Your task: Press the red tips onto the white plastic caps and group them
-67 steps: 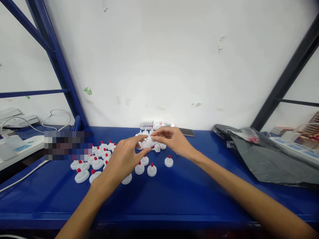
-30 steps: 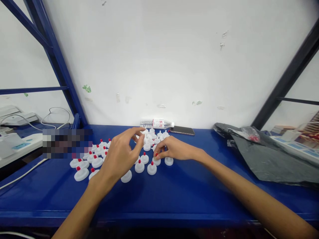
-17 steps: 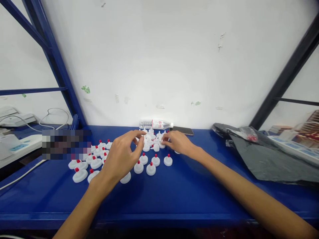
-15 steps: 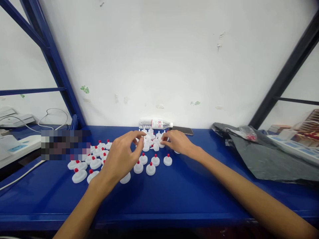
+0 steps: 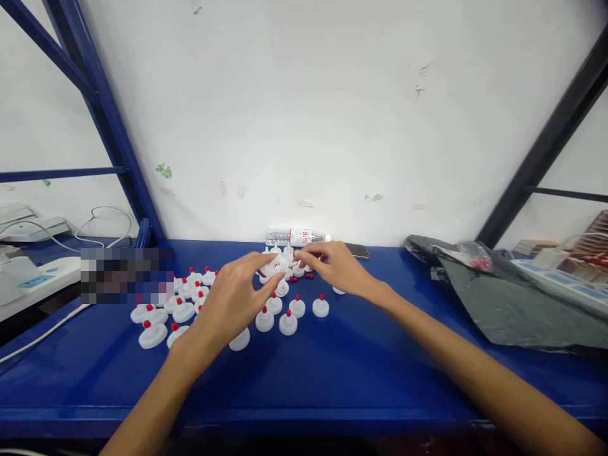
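Note:
My left hand (image 5: 237, 285) has its thumb and index finger around a white nozzle cap (image 5: 270, 270), tilted over the pile. Close by on the right, my right hand (image 5: 327, 263) pinches thumb and fingertips together beside the cap; whatever lies in the pinch is too small to make out. Beneath and behind the fingers is a pile of white nozzle caps (image 5: 282, 289), partly hidden. Small loose red tips (image 5: 309, 276) lie by the right fingers. Several white caps with red tips (image 5: 287, 323) stand upright in front of the pile, and more red-tipped caps (image 5: 152, 334) are grouped left of my left hand.
A clear plastic bottle (image 5: 304, 237) lies along the wall, with a dark phone (image 5: 357, 251) beside it. Grey plastic bags (image 5: 498, 304) spread over the right side of the blue table (image 5: 332, 380). Power strips (image 5: 52, 278) and cables are at the left.
My right hand has moved left and slightly up from the pile, toward my left hand. Red tips on the table are now uncovered. My left hand has barely shifted.

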Tool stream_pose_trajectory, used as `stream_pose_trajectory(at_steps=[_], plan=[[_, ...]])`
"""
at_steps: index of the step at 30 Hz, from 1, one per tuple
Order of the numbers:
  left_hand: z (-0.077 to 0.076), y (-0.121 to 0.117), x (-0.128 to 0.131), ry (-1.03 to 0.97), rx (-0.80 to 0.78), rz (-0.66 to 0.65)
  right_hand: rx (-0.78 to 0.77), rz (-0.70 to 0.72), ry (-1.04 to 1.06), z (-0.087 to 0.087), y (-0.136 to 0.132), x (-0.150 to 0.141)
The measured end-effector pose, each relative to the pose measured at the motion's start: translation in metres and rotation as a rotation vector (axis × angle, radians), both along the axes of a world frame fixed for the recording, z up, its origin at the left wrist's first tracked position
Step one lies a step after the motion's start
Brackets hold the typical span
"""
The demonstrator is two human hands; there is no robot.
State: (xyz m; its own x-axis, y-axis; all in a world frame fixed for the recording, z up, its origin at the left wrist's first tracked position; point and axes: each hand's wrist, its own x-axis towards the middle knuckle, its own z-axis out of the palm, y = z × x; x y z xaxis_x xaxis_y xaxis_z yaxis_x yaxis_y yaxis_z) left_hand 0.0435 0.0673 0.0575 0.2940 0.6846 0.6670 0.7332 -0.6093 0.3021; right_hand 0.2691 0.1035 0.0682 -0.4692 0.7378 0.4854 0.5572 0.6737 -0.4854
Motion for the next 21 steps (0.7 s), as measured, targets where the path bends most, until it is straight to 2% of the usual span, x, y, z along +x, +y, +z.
stream_pose_trajectory(at_steps=[3, 5, 8, 11, 14, 21], plan=[[-0.001, 0.002, -0.002, 0.024, -0.018, 0.042, 0.114, -0.18, -0.36, -0.017, 0.021, 0.016], [-0.001, 0.001, -0.001, 0.028, -0.035, 0.049, 0.108, -0.207, -0.489, -0.027, 0.031, 0.023], [0.0, 0.001, 0.0, 0.033, -0.047, 0.053, 0.068, -0.19, -0.515, -0.034, 0.036, 0.026], [0.0, 0.001, 0.0, 0.047, -0.052, 0.049, 0.064, -0.182, -0.5, -0.032, 0.034, 0.026], [-0.001, 0.003, -0.002, 0.068, -0.046, 0.04, 0.007, -0.157, -0.401, -0.026, 0.032, 0.026], [0.001, 0.002, -0.002, 0.087, -0.113, 0.042, -0.171, 0.02, 0.139, -0.007, 0.023, 0.019]])
